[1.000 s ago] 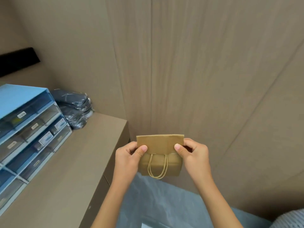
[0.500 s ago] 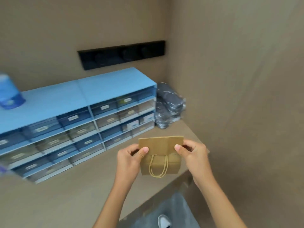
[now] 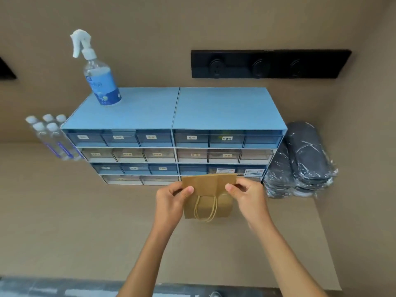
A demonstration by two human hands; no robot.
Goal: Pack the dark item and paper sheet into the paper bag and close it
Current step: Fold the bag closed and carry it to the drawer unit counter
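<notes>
A small brown paper bag with twine handles hangs in the air above the tan counter, in front of the drawer unit. Its top is folded flat. My left hand pinches the bag's upper left edge, and my right hand pinches its upper right edge. Dark items wrapped in clear plastic are stacked at the right of the drawers. No loose paper sheet is visible, and what the bag holds is hidden.
A blue drawer unit with labelled drawers stands at the back of the counter. A spray bottle stands on it. Several small clear bottles stand at its left. A black socket strip is on the wall. The counter's right edge lies past the plastic-wrapped stack.
My head has turned left, from the wall panel to the counter and drawers. Both hands hold the bag by its top edge as before.
</notes>
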